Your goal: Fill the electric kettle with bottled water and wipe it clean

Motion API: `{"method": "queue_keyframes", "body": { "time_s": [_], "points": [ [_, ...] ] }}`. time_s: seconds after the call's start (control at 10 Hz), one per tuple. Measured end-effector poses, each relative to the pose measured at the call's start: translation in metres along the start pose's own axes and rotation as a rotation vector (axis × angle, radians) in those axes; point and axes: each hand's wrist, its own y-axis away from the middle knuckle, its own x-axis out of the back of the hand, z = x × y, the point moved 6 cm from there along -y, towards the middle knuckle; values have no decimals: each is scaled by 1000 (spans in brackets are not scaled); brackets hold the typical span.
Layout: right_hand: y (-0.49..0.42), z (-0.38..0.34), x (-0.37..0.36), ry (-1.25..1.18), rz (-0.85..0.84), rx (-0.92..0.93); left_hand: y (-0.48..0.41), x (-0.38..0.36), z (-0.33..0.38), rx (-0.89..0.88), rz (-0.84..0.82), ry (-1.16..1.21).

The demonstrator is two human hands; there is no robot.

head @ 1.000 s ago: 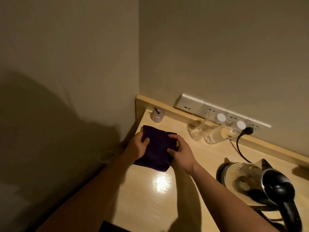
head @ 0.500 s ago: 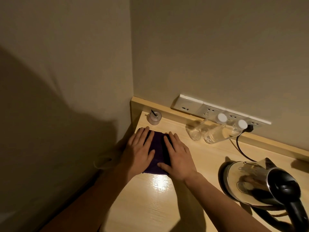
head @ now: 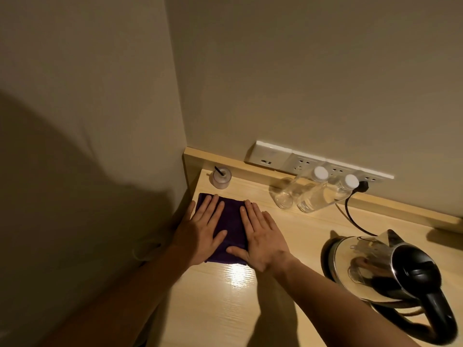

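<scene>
A folded dark purple cloth (head: 231, 222) lies flat on the light wooden counter (head: 225, 309) near the wall corner. My left hand (head: 203, 229) rests palm down on its left half, fingers spread. My right hand (head: 263, 236) lies palm down on its right edge, fingers apart. The steel electric kettle (head: 375, 266) with a black lid and handle stands at the right, away from both hands. Two clear water bottles (head: 315, 194) with white caps stand by the back rail.
A small clear jar (head: 221, 177) with a black stick stands in the back corner. A white socket strip (head: 318, 164) runs along the wall, with the kettle's black cord (head: 350, 216) plugged in. Walls close off the left and back.
Both hands went from gripping the cloth's edges to lying flat on it, pressing it onto the counter. The cloth now lies narrower and flatter.
</scene>
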Motion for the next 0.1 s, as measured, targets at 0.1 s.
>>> {"method": "queue_keyframes", "body": {
  "time_s": [0.1],
  "points": [
    [12,3,11,-93,61,-77,2,13,3,3,51,-15]
  ]
}}
